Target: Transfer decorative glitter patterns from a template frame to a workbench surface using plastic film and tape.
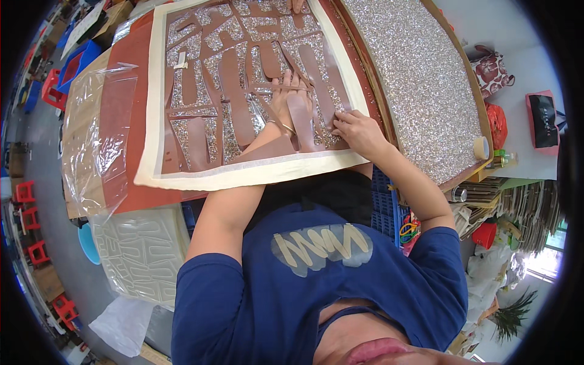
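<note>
A brown cut-out sheet with a cream fabric border lies before me over a glittery surface. Long sole-like and strip-shaped brown parts show across it, with glitter between them. My left forearm passes beneath the near border, and my left hand shows among the brown parts. Its fingers are stretched out and partly covered by a strip and a rounded brown piece. At the sheet's right side my right hand has bent fingers pinching the brown edge by the border. Another person's hand touches the far edge.
A large silver glitter sheet lies on the right, with a roll of tape at its edge. Clear plastic film hangs over the left side. Below it is a pale stack with raised outlines. A blue crate stands by my right side.
</note>
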The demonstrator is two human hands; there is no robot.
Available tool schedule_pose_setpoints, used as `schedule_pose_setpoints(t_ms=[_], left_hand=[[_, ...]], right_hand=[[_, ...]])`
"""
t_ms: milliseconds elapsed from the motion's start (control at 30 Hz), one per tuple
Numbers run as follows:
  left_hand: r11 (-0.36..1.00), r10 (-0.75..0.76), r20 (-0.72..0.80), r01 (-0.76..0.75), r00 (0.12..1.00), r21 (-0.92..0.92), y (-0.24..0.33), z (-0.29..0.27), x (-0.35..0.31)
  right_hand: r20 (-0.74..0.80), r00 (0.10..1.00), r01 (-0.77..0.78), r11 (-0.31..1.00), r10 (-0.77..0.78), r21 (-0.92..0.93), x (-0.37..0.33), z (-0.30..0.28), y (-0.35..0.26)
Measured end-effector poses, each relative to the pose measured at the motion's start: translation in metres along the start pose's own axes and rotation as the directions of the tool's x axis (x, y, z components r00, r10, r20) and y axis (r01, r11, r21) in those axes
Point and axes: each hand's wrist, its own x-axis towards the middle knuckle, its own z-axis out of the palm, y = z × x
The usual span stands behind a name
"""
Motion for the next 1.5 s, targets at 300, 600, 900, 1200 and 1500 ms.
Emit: schedule_pose_setpoints(t_ms=[300,600,900,1200,1500], left_hand=[[0.999,0.047,-0.153,-0.043,0.987,0.024,0.002,0.001,-0.004],[0.998,0.06,-0.213,-0.065,0.975,-0.015,0.002,-0.005,-0.005],[0.991,0.093,-0.167,-0.075,0.982,0.11,0.007,-0.01,-0.004],[0.999,0.019,0.241,-0.031,0.97,0.045,0.025,-0.069,-0.001],[0.99,0.093,0.292,-0.119,0.952,0.073,0.038,-0.042,0.02]], right_hand=[[0.156,0.984,0.103,0.987,-0.084,-0.12,0.005,-0.002,0.002],[0.227,0.974,0.101,0.922,-0.014,-0.374,0.008,0.008,-0.02],[-0.362,0.913,-0.2,0.98,0.191,0.011,0.024,-0.036,0.025],[0.207,0.978,-0.05,0.993,0.026,0.11,-0.018,-0.053,-0.014],[-0.178,0.979,-0.087,0.995,0.095,0.054,-0.058,-0.007,-0.015]])
